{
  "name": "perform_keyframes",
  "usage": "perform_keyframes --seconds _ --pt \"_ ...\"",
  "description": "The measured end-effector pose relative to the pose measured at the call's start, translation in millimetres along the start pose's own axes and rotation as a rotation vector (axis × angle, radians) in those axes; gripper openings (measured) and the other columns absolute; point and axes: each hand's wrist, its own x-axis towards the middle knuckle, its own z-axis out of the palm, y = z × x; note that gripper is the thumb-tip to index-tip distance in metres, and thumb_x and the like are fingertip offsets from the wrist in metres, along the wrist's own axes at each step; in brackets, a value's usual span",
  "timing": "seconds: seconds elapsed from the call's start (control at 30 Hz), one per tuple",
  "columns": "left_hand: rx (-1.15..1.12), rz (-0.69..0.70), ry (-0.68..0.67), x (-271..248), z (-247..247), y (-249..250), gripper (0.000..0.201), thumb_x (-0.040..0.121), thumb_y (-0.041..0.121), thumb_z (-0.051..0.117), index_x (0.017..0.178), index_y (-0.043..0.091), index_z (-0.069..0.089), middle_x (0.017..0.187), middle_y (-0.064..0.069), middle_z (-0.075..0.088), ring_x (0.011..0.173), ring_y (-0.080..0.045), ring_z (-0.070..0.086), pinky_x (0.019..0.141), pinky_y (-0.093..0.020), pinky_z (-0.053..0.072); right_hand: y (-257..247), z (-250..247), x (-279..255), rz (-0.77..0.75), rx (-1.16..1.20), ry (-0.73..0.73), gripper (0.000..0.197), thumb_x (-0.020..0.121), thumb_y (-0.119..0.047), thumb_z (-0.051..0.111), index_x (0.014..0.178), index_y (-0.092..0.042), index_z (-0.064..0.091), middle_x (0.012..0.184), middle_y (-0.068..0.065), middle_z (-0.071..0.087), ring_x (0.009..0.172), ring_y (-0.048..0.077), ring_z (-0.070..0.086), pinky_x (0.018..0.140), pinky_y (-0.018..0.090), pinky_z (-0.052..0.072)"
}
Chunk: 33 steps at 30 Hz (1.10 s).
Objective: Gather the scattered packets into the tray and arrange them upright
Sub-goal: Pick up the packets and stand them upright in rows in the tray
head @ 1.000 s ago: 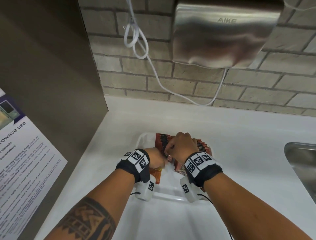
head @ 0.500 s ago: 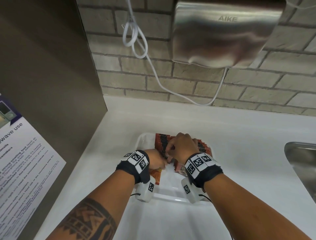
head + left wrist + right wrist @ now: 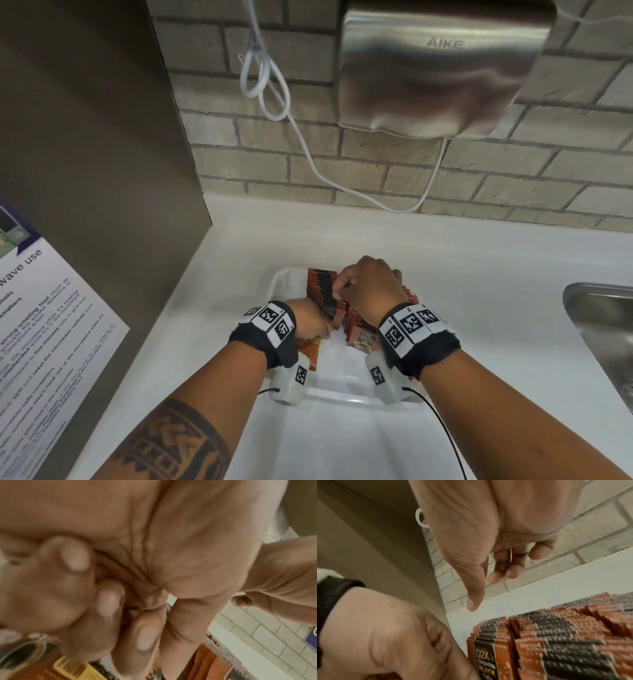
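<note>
Starting at the left, a printed notice (image 3: 51, 346) hangs on the brown panel beside the white surface (image 3: 479, 274). On it sits the white tray (image 3: 281, 284), holding rows of orange-and-black packets (image 3: 323, 291) standing upright. The left hand (image 3: 308, 320) is curled at the near end of the left row; whether this grip holds a packet I cannot tell. The right hand (image 3: 371, 284) hovers over the packets, fingers (image 3: 513, 572) bent, thumb extended, holding nothing visible.

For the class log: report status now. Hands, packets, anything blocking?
Left hand curled against upright packets in the white tray. Right hand above rows, holding nothing visible. One packet lying flat. Nothing blocking.
</note>
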Motion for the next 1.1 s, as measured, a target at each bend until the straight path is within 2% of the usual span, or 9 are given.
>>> perform_keyframes --seconds 0.07,0.17,0.27,0.33,0.47,0.53,0.6,0.77,1.1 --pt "0.025 -0.015 0.038 -2.1 -2.9 -3.2 0.035 0.092 0.029 0.064 0.122 0.012 0.069 0.12 -0.008 0.07 0.102 -0.023 0.066 0.087 -0.031 0.052 -2.0 -5.9 -5.0 -0.008 0.012 0.002 0.013 0.089 -0.032 0.063 0.083 -0.038 0.073 0.1 -0.011 0.062 0.103 0.015 0.055 0.095 0.038 0.036" --pt "0.101 -0.038 0.104 -5.6 -9.0 -12.0 0.027 0.09 0.03 0.063 0.108 0.012 0.072 0.108 -0.004 0.07 0.096 -0.019 0.066 0.084 -0.029 0.054 -5.8 -17.0 -19.2 -0.028 0.088 -0.032 0.019 0.09 -0.025 0.059 0.085 -0.034 0.075 0.092 -0.014 0.067 0.089 0.01 0.061 0.094 0.036 0.046" --pt "0.219 -0.066 0.167 -12.7 -13.6 -18.7 0.028 0.092 0.027 0.062 0.112 0.011 0.071 0.111 -0.003 0.069 0.099 -0.02 0.065 0.088 -0.032 0.055 -11.2 -19.7 -47.0 -0.087 0.172 -0.137 0.025 0.095 -0.017 0.053 0.089 -0.026 0.075 0.083 -0.012 0.072 0.07 0.006 0.067 0.074 0.027 0.058" --pt "0.298 -0.089 0.176 -17.3 -13.9 -20.0 0.025 0.095 0.025 0.059 0.11 0.007 0.068 0.109 -0.005 0.068 0.094 -0.021 0.062 0.083 -0.03 0.052 -14.2 -12.9 -64.9 -0.145 0.117 -0.264 0.024 0.098 -0.021 0.053 0.095 -0.027 0.076 0.094 -0.012 0.072 0.08 0.005 0.068 0.076 0.022 0.056" --pt "0.361 -0.112 0.122 -20.0 -10.0 -16.5 0.024 0.096 0.017 0.055 0.075 0.007 0.059 0.091 -0.007 0.064 0.086 -0.022 0.059 0.085 -0.033 0.052 -21.7 14.4 -78.4 -0.181 -0.125 -0.546 0.035 0.098 -0.044 0.052 0.117 -0.021 0.07 0.116 0.0 0.068 0.101 0.018 0.064 0.088 0.034 0.054" --pt "0.339 -0.115 0.116 -18.8 -6.4 -15.9 0.019 0.097 0.018 0.054 0.092 0.003 0.065 0.096 -0.007 0.062 0.087 -0.021 0.056 0.087 -0.033 0.051 -26.7 24.7 -77.5 -0.171 -0.213 -0.613 0.053 0.096 -0.056 0.05 0.128 -0.016 0.062 0.122 0.005 0.065 0.109 0.023 0.061 0.09 0.037 0.051" --pt "0.326 -0.127 0.12 -18.8 -2.4 -15.4 0.024 0.096 0.021 0.054 0.11 0.006 0.068 0.105 -0.01 0.066 0.088 -0.022 0.057 0.084 -0.031 0.05 -29.8 33.9 -75.4 -0.171 -0.231 -0.653 0.063 0.094 -0.063 0.048 0.134 -0.015 0.056 0.125 0.007 0.063 0.113 0.025 0.06 0.089 0.036 0.048" --pt "0.311 -0.144 0.119 -17.6 1.8 -12.5 0.027 0.097 0.023 0.056 0.115 0.005 0.066 0.107 -0.012 0.067 0.096 -0.025 0.064 0.085 -0.032 0.052 -30.8 50.4 -70.2 -0.129 -0.21 -0.709 0.075 0.089 -0.071 0.049 0.139 -0.014 0.051 0.133 0.008 0.059 0.118 0.025 0.058 0.097 0.037 0.048" --pt "0.371 -0.173 0.108 -8.4 4.9 -14.5 0.022 0.083 0.023 0.075 0.077 0.01 0.058 0.083 -0.004 0.062 0.085 -0.022 0.063 0.079 -0.031 0.055 -26.1 46.0 -73.9 -0.144 -0.157 -0.662 0.069 0.093 -0.063 0.052 0.139 -0.01 0.052 0.137 0.01 0.057 0.122 0.028 0.055 0.099 0.037 0.046"
